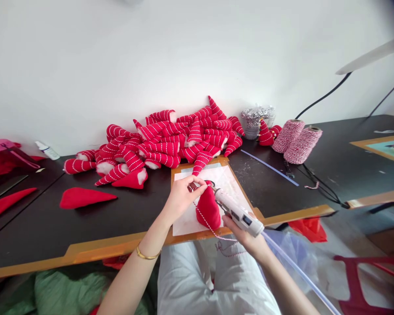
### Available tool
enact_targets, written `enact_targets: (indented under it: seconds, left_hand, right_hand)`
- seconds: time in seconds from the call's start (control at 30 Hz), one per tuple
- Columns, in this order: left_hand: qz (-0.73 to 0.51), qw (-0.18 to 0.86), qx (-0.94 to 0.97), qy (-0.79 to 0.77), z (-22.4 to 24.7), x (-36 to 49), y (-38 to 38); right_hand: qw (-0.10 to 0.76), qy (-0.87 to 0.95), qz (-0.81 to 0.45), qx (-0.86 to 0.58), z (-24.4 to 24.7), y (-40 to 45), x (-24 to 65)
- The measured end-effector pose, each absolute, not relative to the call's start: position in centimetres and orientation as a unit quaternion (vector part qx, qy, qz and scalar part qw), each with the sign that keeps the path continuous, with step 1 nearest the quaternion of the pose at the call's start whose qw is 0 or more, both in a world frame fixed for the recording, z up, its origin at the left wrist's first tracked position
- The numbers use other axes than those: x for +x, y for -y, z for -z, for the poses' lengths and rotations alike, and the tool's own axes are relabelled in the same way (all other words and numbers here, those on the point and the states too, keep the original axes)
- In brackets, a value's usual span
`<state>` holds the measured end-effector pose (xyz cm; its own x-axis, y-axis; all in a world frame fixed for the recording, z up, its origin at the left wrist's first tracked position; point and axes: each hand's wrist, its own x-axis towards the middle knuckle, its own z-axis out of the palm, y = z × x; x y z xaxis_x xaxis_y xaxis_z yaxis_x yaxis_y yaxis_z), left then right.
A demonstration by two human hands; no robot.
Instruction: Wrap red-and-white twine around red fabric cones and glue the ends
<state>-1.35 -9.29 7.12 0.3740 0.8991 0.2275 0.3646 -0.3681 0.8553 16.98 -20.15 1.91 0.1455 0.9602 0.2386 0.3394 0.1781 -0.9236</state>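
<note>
In the middle of the table, a red felt cone stands on a sheet of white paper that lies on a wooden board. My left hand pinches the top of the cone, with a small dark object partly hidden by my fingers. My right hand grips a white hot glue gun, its nozzle pointing at the cone's tip. Red-and-white twine runs from near the cone down past my right hand and hangs in loose loops over my lap.
Behind the board lies a heap of red-and-white striped stuffed cones. Flat red felt pieces lie to the left. Two twine spools and a silver-filled container stand at the back right, beside a blue ruler.
</note>
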Motion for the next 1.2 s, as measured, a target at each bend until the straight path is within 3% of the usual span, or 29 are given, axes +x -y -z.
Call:
enact_targets:
  seconds: [1.2]
  left_hand:
    - [-0.379, 0.389, 0.73, -0.415, -7.0, -1.08, 9.13]
  right_hand:
    - [0.512, 0.574, -0.307, -0.56, -2.03, 20.03, 16.97]
